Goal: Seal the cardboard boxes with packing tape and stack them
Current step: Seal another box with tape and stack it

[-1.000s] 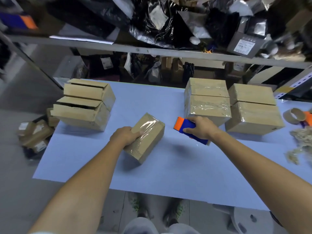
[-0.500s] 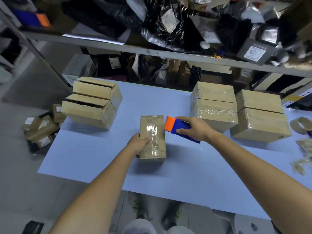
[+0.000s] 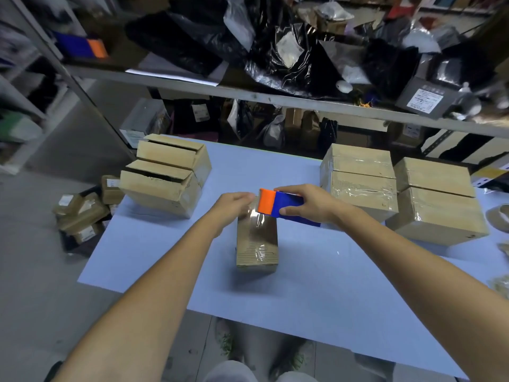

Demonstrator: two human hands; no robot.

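Small box [image 3: 257, 244] looks light, stiff-walled cardboard, prob. slick where film tape already covers it, so best held on bare cardboard sides or pinned at the far end, not on the glossy strip. It lies flat near mid-table [image 3: 165, 257], long axis 12–6, brown w/ clear wrinkled tape down the top and over the near face. Left hand [image 3: 234, 204] at its 12 o'clock end, fingers bent down over that edge, holding it; can't tell if they also pinch the tape end. Right hand [image 3: 311, 205] wraps the blue-orange tape dispenser [image 3: 283, 206], thumb under, orange nose touching the box's far end. Open boxes [image 3: 165, 177] stacked at 10 o'clock, taped stacks [image 3: 358, 186] at 2 o'clock.
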